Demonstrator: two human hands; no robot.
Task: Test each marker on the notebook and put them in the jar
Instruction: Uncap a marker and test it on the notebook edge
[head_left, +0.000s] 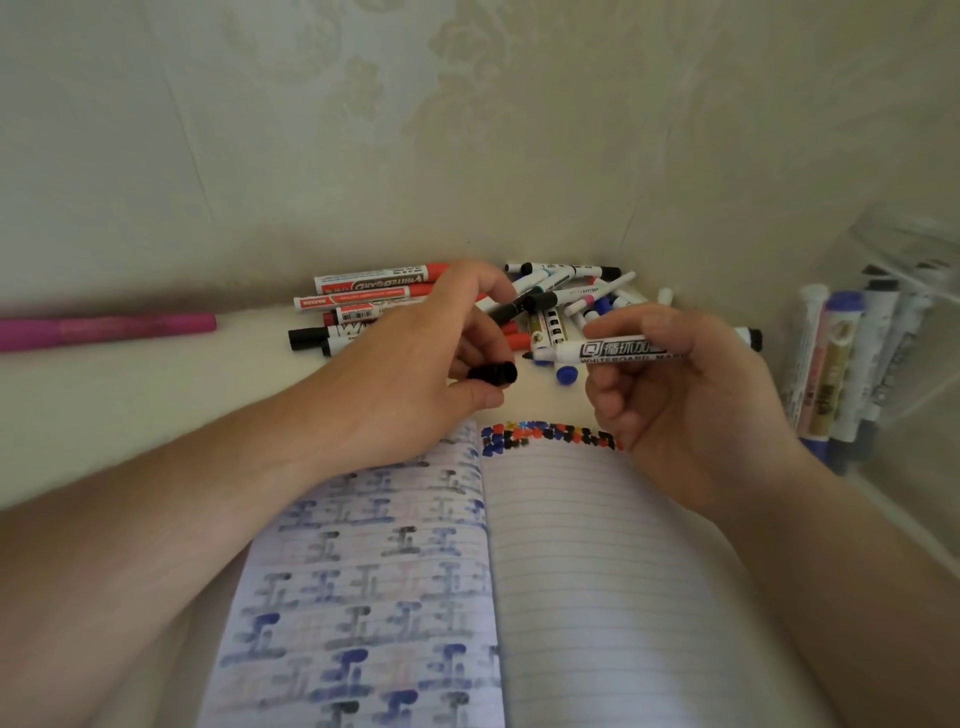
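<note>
My right hand (691, 395) grips an uncapped white whiteboard marker (608, 351), its black tip pointing left. My left hand (415, 364) pinches the marker's black cap (493, 374) between thumb and fingers, a short gap from the tip. Below both hands lies an open lined notebook (597, 571); a row of blue, black and red test marks (550, 436) runs along the top of its right page. A heap of markers (561, 296) lies by the wall behind my hands. At the right edge a clear jar (914, 415) holds several markers (841, 364).
Red and black whiteboard markers (374, 291) lie stacked left of the heap. A pink marker (104, 327) lies alone at the far left. A loose blue cap (566, 374) sits between my hands. The wall stands close behind.
</note>
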